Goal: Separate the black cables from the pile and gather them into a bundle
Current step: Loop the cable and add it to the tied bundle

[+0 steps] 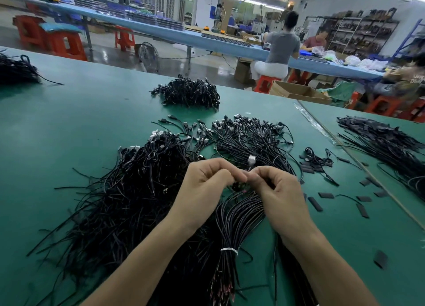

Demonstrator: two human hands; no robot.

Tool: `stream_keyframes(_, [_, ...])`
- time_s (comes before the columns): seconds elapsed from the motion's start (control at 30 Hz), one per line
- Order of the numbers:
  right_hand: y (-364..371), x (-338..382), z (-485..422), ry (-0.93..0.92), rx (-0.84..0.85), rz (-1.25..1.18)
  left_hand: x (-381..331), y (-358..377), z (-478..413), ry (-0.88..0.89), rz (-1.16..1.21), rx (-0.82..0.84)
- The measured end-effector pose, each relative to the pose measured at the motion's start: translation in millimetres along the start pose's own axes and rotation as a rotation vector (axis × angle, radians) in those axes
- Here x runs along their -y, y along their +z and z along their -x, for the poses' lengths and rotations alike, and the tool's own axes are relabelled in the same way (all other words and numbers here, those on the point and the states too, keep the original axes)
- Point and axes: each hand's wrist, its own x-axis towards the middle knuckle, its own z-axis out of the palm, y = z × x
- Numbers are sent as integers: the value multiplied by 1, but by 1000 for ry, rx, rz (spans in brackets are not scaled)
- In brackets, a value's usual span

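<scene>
While no writing or label can be read on anything nearby, textures are plain: a matte green table top [69,126] carries a large loose pile of thin, glossy black cables [128,190] with small metal plugs at their far ends. Both hands meet above it, the left hand [202,186] and right hand [278,190] with fingertips pressed together, pinching 1 cable whose silver connector [251,160] pokes up between them. Beneath the wrists lies a neat bundle of black cables [232,222] cinched by a white tie [229,250]. Short flat black sleeve pieces [326,195] are scattered to the right.
</scene>
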Motion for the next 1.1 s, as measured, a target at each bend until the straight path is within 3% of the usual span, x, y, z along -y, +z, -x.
stream_keyframes(0.17, [-3, -9, -5, 6, -195, -37, 9, 2, 3, 9, -213, 67])
stream_keyframes(0.27, [1, -1, -2, -56, -185, -99, 12, 4, 4, -114, -274, 147])
stream_keyframes(0.4, [6, 9, 5, -144, -43, -108, 9, 4, -2, -275, -197, 128])
stream_keyframes(0.5, [10, 11, 11, -172, 1, -24, 2, -3, -9, -445, 151, 68])
stream_keyframes(0.6, [15, 12, 15, -158, 54, 2, 3, -10, -8, -421, 241, 159])
stream_keyframes(0.7, [16, 9, 15, -118, 87, 19, 6, -14, -8, -369, 224, 139])
stream_keyframes(0.8, [12, 8, 14, -83, 83, -6, 9, -16, -9, -305, 137, 92])
stream_keyframes(0.97, [6, 2, 9, -58, -4, 97, 10, -14, -4, -207, -56, 167])
stream_keyframes(1.1, [3, 2, 4, -60, -80, 71, 16, -14, -3, -309, -246, 118])
